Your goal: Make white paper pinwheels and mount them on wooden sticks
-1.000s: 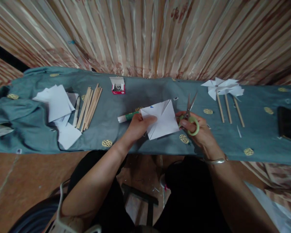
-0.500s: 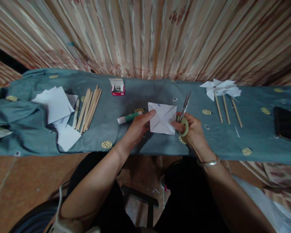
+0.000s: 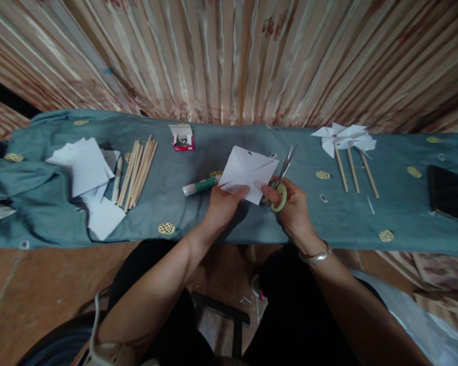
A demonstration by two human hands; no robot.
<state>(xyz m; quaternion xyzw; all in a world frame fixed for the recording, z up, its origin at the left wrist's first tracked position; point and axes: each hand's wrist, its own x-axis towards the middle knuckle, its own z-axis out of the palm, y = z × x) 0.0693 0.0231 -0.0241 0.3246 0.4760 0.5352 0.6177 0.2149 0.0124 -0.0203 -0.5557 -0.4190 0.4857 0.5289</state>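
My left hand (image 3: 223, 206) pinches the near edge of a creased white paper square (image 3: 246, 173), holding it up over the blue-grey cloth (image 3: 221, 223). My right hand (image 3: 292, 206) grips scissors (image 3: 282, 175) with pale green handles, blades pointing away and up to the right; its thumb also touches the paper's right corner. A glue stick (image 3: 200, 186) with a green label lies on the cloth just left of the paper.
Loose white paper sheets (image 3: 87, 175) and a bundle of wooden sticks (image 3: 137, 170) lie at the left. A small red box of pins (image 3: 183, 138) stands at the back. Finished paper pinwheels on sticks (image 3: 347, 145) lie at the right, with a dark phone (image 3: 446, 193) further right.
The paper square has been turned and lifted between both hands. My right hand with the scissors has drifted left, closer to the paper.
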